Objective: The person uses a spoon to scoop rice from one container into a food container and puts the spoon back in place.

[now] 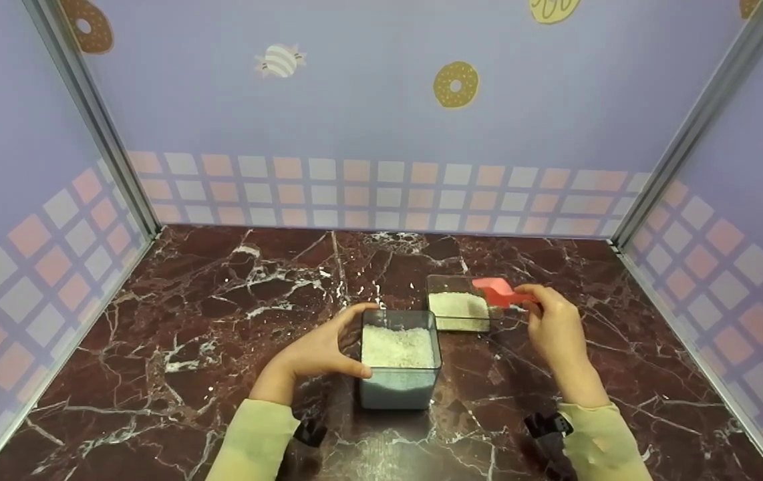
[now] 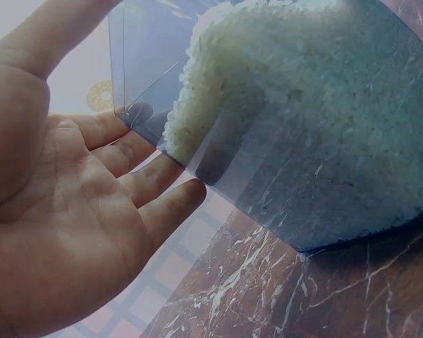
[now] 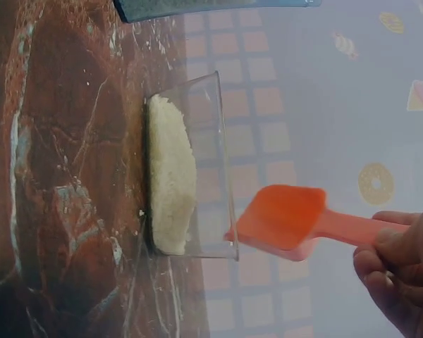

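Observation:
A deep blue-tinted clear container (image 1: 399,397) filled with white rice (image 1: 397,347) stands in front of the person. The left hand (image 1: 321,351) holds it from the left side, thumb at the near corner and fingers at the far one. In the left wrist view those fingers (image 2: 173,208) lie along the container's wall. The right hand (image 1: 557,325) grips a red scoop (image 1: 498,292) by its handle. The scoop is raised by the right rim of a smaller clear container (image 3: 229,176), which holds a sloping heap of rice (image 3: 170,176).
Both containers stand on a dark red marbled table (image 1: 221,334), the smaller one behind and right of the larger. A few white grains lie scattered on it. Patterned lilac panels (image 1: 368,120) wall in the back and both sides, with metal posts at the corners.

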